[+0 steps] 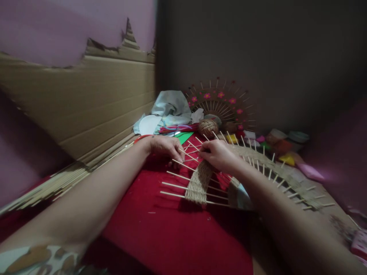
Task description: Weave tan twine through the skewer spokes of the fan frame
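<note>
A partly woven twine fan (197,183) lies in front of me, its thin wooden sticks poking out on both sides of a curved tan band. My right hand (219,154) is closed on the upper end of that band, thumb and fingers pinched together, hiding part of the weave. At the outer stick tips, my left hand (169,148) has its fingers curled in. Whatever is between them is too small to make out. A ball of brown twine (208,128) rests just beyond my hands.
Red cloth (177,229) covers the work surface. Long thin sticks (60,185) lie at left beside a cardboard sheet (120,84). Another woven band with sticks (266,162) is at right. Behind stand a flowered fan (213,100) and a pale cloth bundle (172,105).
</note>
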Tool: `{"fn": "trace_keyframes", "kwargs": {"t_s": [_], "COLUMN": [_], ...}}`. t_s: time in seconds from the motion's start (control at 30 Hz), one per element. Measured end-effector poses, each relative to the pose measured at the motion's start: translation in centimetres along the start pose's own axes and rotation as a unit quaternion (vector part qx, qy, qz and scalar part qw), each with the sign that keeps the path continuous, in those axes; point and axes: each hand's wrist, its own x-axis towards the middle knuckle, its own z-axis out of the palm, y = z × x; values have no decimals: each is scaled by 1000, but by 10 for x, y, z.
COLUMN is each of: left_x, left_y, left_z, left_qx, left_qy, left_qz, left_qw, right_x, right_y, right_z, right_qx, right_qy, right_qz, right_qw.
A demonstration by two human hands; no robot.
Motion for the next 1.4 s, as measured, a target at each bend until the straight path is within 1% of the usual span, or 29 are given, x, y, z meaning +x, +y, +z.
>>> {"fn": "trace_keyframes", "kwargs": {"t_s": [0.13, 0.23, 0.33, 0.47, 0.57, 0.7, 0.87, 0.93, 1.03, 1.13, 1.27, 1.4], "left_x": [-12, -18, -20, -21, -21, -20, -15, -13, -6, 4, 15, 19], "left_y": [0, 1, 1, 2, 3, 4, -1, -2, 0, 5, 8, 4], "left_z": [-9, -10, -10, -10, -10, -9, -12, -12, -7, 3, 13, 13], "left_qx": [21, 5, -20, -30, -19, -3, 24, 38, 46, 43, 69, 90], "left_qy": [40, 50, 77, 98, 84, 60, 31, 31, 22, -13, -68, -84], "left_qz": [35, 36, 45, 24, 20, 43, -4, -7, -22, -45, -25, 5], "left_qw": [998, 998, 996, 994, 996, 997, 999, 999, 998, 998, 995, 992], "right_x": [4, 6, 7, 7, 7, 8, 8, 7, 5, 4, 3, 3], "right_y": [5, 12, 18, 21, 21, 22, 22, 20, 16, 13, 11, 12], "right_z": [3, 4, 5, 7, 8, 9, 8, 4, -4, -12, -17, -18], "right_qx": [-37, -59, -75, -73, -69, -72, -66, -44, -12, -15, -22, -26], "right_qy": [18, 31, 29, 21, 29, 33, 49, 61, 77, 99, 120, 129], "right_qz": [34, 49, 60, 52, 46, 47, 56, 65, 81, 83, 78, 72], "right_qw": [999, 997, 995, 996, 996, 996, 995, 995, 994, 992, 989, 989]}}
